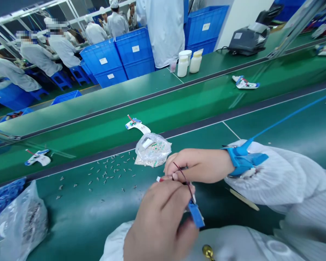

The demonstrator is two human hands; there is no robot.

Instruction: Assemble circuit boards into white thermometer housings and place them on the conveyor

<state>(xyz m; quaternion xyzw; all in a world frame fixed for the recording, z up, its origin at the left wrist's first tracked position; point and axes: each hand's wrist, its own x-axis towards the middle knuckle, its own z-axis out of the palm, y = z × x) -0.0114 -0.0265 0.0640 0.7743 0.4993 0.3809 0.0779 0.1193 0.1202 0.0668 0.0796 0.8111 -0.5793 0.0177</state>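
The left hand's (161,219) grip is clamped on a blue-and-white part (197,214), held above the green surface (78,221). The right hand's (199,166) fingers bunch beside it; whether that grip clamps anything is hidden. Beyond sits a clear bag (153,150) with a white patch; farther, blue crates (100,54) carry white labels (136,48), their writing too small to read.

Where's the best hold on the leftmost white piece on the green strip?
Probably the curved tail of the white piece, coming from above and from the right: that end looks plain and white, while a red wire sticks out near the opposite end.
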